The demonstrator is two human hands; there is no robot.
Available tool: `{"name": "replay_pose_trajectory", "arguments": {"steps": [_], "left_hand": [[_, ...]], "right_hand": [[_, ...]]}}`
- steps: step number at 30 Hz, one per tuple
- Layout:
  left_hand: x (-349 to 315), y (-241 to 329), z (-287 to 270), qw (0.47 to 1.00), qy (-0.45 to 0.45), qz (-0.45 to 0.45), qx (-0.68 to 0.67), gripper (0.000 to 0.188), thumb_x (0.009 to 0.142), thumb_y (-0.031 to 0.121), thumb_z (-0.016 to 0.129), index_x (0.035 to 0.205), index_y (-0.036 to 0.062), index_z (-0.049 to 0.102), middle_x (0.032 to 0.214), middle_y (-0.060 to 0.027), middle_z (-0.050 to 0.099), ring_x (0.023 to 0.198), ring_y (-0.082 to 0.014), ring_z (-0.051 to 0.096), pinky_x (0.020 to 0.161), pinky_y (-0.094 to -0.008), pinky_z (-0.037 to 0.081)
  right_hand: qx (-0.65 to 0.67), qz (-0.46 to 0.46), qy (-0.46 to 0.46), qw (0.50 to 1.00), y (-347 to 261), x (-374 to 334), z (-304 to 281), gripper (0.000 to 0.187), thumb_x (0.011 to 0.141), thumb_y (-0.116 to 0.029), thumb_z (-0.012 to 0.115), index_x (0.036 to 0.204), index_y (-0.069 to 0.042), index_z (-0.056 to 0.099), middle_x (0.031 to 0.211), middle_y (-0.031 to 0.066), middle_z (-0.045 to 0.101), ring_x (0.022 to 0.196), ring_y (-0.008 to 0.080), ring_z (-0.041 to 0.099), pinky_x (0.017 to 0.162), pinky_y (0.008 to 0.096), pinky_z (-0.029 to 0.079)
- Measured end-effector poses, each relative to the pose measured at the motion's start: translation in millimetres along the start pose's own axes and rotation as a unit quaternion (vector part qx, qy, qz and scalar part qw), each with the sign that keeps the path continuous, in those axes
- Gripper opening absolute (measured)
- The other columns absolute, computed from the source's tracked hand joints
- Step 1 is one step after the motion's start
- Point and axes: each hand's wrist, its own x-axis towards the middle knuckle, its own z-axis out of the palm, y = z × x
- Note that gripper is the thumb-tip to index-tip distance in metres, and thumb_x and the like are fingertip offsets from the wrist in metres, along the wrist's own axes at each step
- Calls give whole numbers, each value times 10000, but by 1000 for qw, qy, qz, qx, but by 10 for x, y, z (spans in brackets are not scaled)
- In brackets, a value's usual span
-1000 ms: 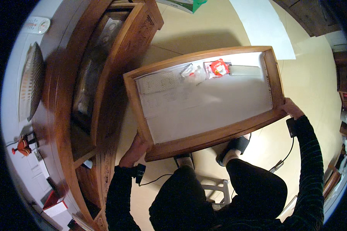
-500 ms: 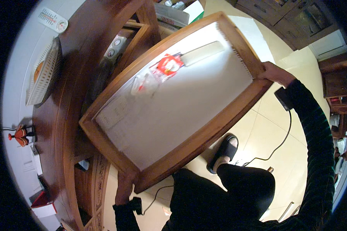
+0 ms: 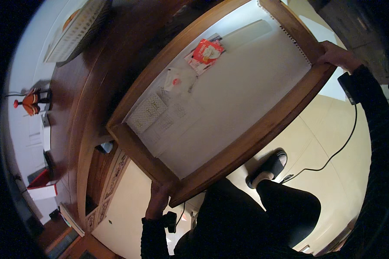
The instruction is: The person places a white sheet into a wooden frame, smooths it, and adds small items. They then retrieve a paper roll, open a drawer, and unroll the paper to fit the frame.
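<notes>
Between my two hands hangs a wooden drawer [image 3: 250,147] with a pale lined bottom, tilted so its right end is farther away. My left hand [image 3: 158,199] grips its near left corner, fingers mostly hidden under the wood. At the far right corner, my right hand [image 3: 335,55] is wrapped round the frame. Inside lie a red and white packet [image 3: 208,52], a clear plastic bag [image 3: 176,81] with a red spot, a patterned white card or packet [image 3: 148,113] and a long pale strip [image 3: 248,35].
A dark wooden cabinet [image 3: 75,112] runs along the left, bearing a white woven basket [image 3: 73,34] and an orange figurine [image 3: 31,102]. Below are my slippered foot [image 3: 270,166] and a black cable [image 3: 328,160] on the tiled floor [image 3: 315,129].
My hands and the drawer have moved to the right in view, the right hand also upward. My view has shifted, and the drawer's contents show more sharply.
</notes>
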Motion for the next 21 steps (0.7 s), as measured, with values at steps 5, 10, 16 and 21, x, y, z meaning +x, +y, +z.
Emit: {"name": "replay_pose_trajectory", "arguments": {"steps": [5,10,16,21], "left_hand": [[-150,-198,117,998,25,-2,60,524,825,179,621,1292,30,438,1120,-64,552,1038,-188,555,877,-331,467],[90,-750,-178,993,-10,-20,114,589,831,219,667,1324,29,407,1170,-84,542,1080,-212,550,907,-358,467],[193,-1494,-295,991,29,-68,111,637,839,245,698,1347,28,380,1222,-103,531,1125,-237,541,938,-384,464],[72,-1240,-2,993,22,-60,100,643,867,251,670,1378,28,350,1238,-103,518,1131,-241,535,950,-378,456]], "right_hand": [[-28,-63,-99,993,179,278,-50,489,689,-101,685,1148,55,621,971,145,699,703,231,687,566,367,600],[-81,-145,-132,977,192,384,-138,388,747,-159,682,1086,27,653,947,118,702,745,186,642,719,332,539],[-64,23,-105,992,130,120,-134,573,690,-145,726,1210,50,584,1072,136,659,932,224,633,874,320,501],[-127,4,-55,990,-4,166,-167,440,667,-153,712,1065,30,666,952,105,708,752,180,639,714,314,518]]}}
